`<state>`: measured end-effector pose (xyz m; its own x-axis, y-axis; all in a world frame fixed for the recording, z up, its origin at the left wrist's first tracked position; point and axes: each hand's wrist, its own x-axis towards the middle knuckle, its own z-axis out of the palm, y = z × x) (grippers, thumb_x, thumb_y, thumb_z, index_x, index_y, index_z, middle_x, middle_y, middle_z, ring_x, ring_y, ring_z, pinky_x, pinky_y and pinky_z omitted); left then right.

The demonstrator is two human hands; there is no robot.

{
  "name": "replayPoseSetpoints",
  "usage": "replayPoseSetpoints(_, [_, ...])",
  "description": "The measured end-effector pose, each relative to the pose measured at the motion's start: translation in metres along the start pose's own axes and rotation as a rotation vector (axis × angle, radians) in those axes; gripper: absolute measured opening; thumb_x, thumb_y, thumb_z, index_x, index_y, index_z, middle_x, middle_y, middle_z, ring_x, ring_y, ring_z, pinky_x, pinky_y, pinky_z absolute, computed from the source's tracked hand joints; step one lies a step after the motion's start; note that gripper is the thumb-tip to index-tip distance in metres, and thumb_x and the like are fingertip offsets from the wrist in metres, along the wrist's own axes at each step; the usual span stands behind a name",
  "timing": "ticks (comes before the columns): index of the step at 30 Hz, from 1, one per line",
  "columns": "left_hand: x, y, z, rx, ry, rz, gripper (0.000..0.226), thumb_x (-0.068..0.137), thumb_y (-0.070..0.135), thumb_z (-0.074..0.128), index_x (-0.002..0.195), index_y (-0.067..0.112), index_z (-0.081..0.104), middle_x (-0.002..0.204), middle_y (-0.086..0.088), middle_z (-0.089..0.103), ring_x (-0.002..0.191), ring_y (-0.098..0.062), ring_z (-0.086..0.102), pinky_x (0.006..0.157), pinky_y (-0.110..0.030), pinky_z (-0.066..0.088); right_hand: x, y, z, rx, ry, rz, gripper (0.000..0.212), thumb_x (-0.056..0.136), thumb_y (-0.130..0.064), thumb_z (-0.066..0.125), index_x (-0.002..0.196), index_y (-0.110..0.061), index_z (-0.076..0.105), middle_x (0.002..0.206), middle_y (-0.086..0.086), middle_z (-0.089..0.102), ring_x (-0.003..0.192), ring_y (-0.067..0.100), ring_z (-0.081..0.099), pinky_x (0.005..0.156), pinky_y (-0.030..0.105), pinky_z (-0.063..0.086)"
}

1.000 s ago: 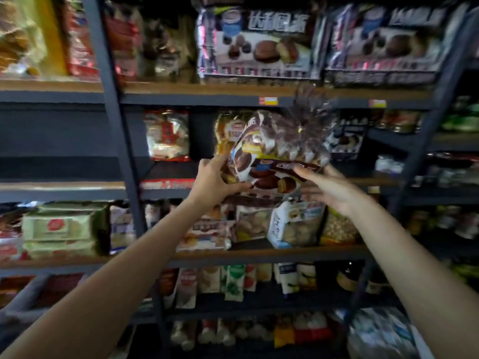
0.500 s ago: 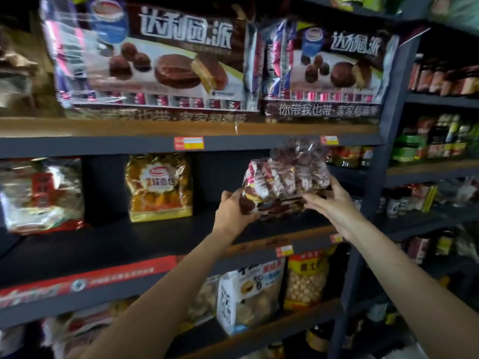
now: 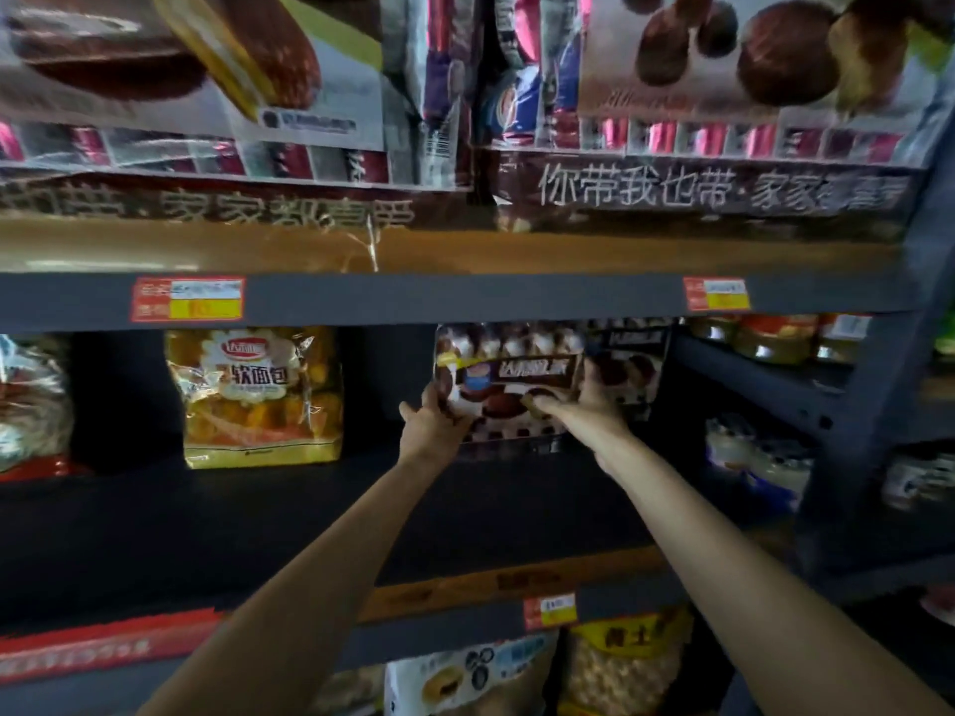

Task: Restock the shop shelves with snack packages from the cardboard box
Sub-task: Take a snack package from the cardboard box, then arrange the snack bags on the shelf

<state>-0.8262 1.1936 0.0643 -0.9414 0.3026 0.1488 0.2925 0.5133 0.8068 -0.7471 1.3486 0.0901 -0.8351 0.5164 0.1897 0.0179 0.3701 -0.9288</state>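
Hands first: your left hand [image 3: 433,427] grips the lower left corner of the chocolate pie package [image 3: 509,377], fingers curled round its edge, and your right hand [image 3: 584,411] pinches the lower right part of the same package, thumb lying across its front and fingers tucked behind. You hold the package upright, its front toward you, at the far right of the dark middle shelf [image 3: 217,514]; its bottom edge sits at or just above the shelf board, and you cannot tell whether it touches. Just behind it, to the right, stands a second package of the same kind [image 3: 633,361], partly hidden by your right hand.

To the left on the same shelf, well apart from your hands, a yellow soft bread bag [image 3: 261,397] stands upright, and a red-and-white bag [image 3: 31,405] shows at the far left edge. Above, the upper shelf [image 3: 465,297] carries two large chocolate pie boxes [image 3: 723,111] side by side, with two red-and-yellow price tags [image 3: 187,298] on its front rail. Below, near you, a yellow snack bag [image 3: 628,658] and a white package [image 3: 465,679] sit under another price tag [image 3: 550,609]. Jars [image 3: 775,338] line the neighbouring rack on the right.
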Motion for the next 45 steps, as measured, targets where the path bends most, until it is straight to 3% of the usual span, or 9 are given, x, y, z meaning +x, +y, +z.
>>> replayPoseSetpoints(3, [0.018,0.011,0.032,0.0,0.08,-0.077,0.086,0.087,0.027,0.06,0.149,0.017,0.001,0.146,-0.018,0.022,0.132,-0.038,0.029,0.108,-0.041,0.03,0.032,0.017,0.012,-0.175,-0.112,-0.165,0.093,0.084,-0.012,0.066,0.15,-0.025,0.001,0.148,-0.002,0.025,0.136,0.014,0.03,0.105,0.023,0.033])
replayPoseSetpoints(5, [0.022,0.013,0.032,-0.01,0.048,-0.091,0.107,0.078,0.027,0.071,0.148,0.015,-0.009,0.147,-0.019,0.019,0.135,-0.038,0.027,0.112,-0.044,0.028,0.034,0.019,0.022,-0.349,-0.163,-0.242,0.081,0.084,-0.01,0.064,0.148,-0.024,0.016,0.149,-0.002,0.014,0.14,0.011,0.013,0.105,0.015,0.021])
replayPoseSetpoints(7, [0.03,0.013,0.037,0.015,0.078,-0.115,0.115,0.073,0.03,0.077,0.148,0.014,-0.009,0.147,-0.019,0.02,0.135,-0.039,0.027,0.112,-0.045,0.028,0.046,0.022,0.022,-0.436,-0.225,-0.256,0.072,0.084,-0.012,0.065,0.145,-0.024,0.027,0.152,0.004,0.007,0.141,0.018,0.02,0.106,0.018,0.023])
replayPoseSetpoints(16, [0.043,0.007,0.047,0.132,0.139,-0.148,0.097,0.085,0.026,0.062,0.148,0.023,-0.012,0.143,-0.013,0.017,0.13,-0.037,0.03,0.105,-0.043,0.033,0.07,0.037,0.02,-0.479,-0.263,-0.302,0.067,0.086,-0.012,0.06,0.145,-0.023,0.029,0.152,0.009,0.009,0.139,0.025,0.024,0.108,0.028,0.029])
replayPoseSetpoints(22, [0.026,0.007,0.03,0.152,0.169,-0.104,0.094,0.086,0.031,0.06,0.149,0.012,-0.006,0.153,-0.011,0.018,0.134,-0.03,0.034,0.102,-0.04,0.035,0.054,0.021,0.027,-0.246,0.033,-0.389,0.031,0.087,-0.001,0.056,0.118,-0.004,0.059,0.136,0.011,0.037,0.119,0.025,0.053,0.102,0.027,0.042])
replayPoseSetpoints(26, [-0.006,0.006,0.009,0.058,0.301,-0.014,0.08,0.086,0.018,0.061,0.147,0.005,0.011,0.142,-0.017,0.03,0.126,-0.034,0.04,0.099,-0.036,0.037,0.029,-0.003,0.046,-0.196,0.067,-0.46,0.019,0.084,0.002,0.054,0.097,-0.008,0.066,0.113,0.01,0.054,0.094,0.02,0.059,0.081,0.017,0.042])
replayPoseSetpoints(32, [-0.09,-0.039,-0.071,0.074,0.585,0.171,0.045,0.082,0.001,0.051,0.125,-0.004,0.04,0.122,-0.019,0.042,0.109,-0.036,0.046,0.092,-0.041,0.042,-0.052,-0.046,0.121,-0.09,0.025,-0.543,0.021,0.081,0.005,0.053,0.096,-0.006,0.064,0.104,0.01,0.057,0.092,0.025,0.058,0.079,0.019,0.038])
replayPoseSetpoints(38, [-0.246,-0.148,-0.198,0.198,0.791,0.144,0.039,0.075,0.01,0.044,0.113,0.0,0.05,0.104,-0.014,0.05,0.095,-0.025,0.05,0.082,-0.03,0.039,-0.207,-0.098,0.262,-0.042,-0.271,-0.647,0.02,0.079,0.006,0.053,0.094,-0.002,0.064,0.101,0.015,0.055,0.092,0.028,0.058,0.084,0.03,0.043])
replayPoseSetpoints(45, [-0.494,-0.308,-0.357,0.347,0.829,-0.609,0.043,0.086,0.012,0.055,0.124,0.0,0.042,0.125,-0.019,0.045,0.119,-0.037,0.042,0.096,-0.042,0.037,-0.464,-0.149,0.451,-0.381,-1.129,-0.761,0.044,0.087,-0.018,0.058,0.128,-0.007,0.048,0.13,0.02,0.045,0.119,0.032,0.047,0.095,0.03,0.039])
